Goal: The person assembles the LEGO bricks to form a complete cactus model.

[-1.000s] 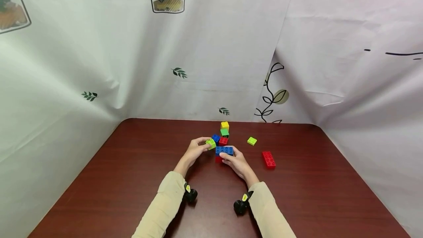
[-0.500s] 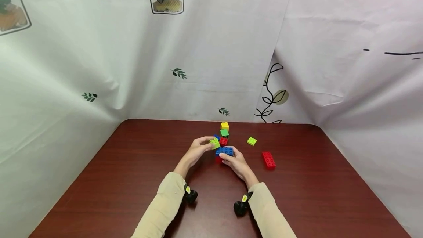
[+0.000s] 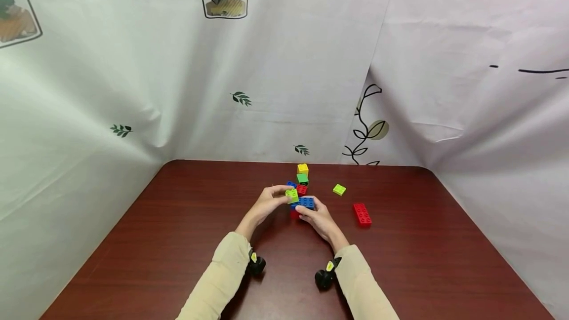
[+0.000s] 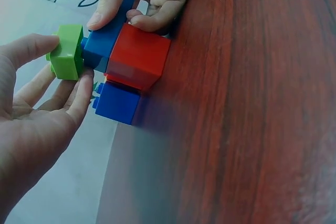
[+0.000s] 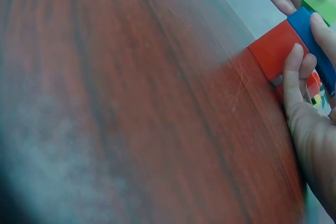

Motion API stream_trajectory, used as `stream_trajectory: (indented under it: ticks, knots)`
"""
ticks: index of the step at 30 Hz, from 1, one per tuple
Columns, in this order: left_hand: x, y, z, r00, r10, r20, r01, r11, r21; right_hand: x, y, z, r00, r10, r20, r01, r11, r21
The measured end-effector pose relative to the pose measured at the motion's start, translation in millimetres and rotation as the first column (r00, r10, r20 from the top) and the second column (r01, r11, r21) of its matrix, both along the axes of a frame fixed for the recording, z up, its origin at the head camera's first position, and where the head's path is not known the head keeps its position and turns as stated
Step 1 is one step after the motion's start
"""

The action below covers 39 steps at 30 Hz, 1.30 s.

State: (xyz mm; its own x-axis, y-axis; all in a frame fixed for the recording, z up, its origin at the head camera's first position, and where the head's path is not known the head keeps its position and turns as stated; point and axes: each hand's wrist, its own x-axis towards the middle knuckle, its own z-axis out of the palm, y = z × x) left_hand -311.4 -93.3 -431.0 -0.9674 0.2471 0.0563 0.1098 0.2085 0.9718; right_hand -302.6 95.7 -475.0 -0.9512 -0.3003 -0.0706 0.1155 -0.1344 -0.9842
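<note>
Left hand (image 3: 266,203) nearer the right hand (image 3: 317,217)

The left hand (image 3: 265,204) pinches a small lime-green block (image 3: 291,196), studs up, over the left end of a longer blue block (image 3: 305,202). The right hand (image 3: 319,219) grips the blue block, which lies studs up atop a glossy red block (image 4: 139,53).

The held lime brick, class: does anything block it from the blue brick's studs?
Nothing visible does. In the left wrist view, the lime brick is over the end of the blue brick, a stud showing between them. The left hand pinches the lime brick; the right hand holds the blue brick.
</note>
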Motion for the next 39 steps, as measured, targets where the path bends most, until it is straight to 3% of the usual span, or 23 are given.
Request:
stream_trajectory:
  ticks: [7,26,33,39]
  knots:
    - [-0.1,5.3,3.5,0.999,-0.028,-0.031,0.026,0.998,-0.051,1.1,-0.2,-0.3,1.000,-0.015,-0.014,0.015,1.000,-0.025]
    - [-2.7,3.9,0.2,0.993,-0.100,-0.055,0.092,0.987,-0.134,0.7,-0.9,-1.8,1.000,-0.010,0.003,0.010,0.999,-0.031]
    - [0.5,3.8,2.6,0.977,-0.184,-0.111,0.164,0.973,-0.165,2.1,-1.1,-1.5,1.000,-0.008,0.005,0.008,1.000,-0.028]
    - [0.3,4.4,1.2,0.971,-0.190,-0.142,0.165,0.971,-0.172,3.2,-1.3,0.2,1.000,-0.006,0.003,0.006,1.000,-0.020]
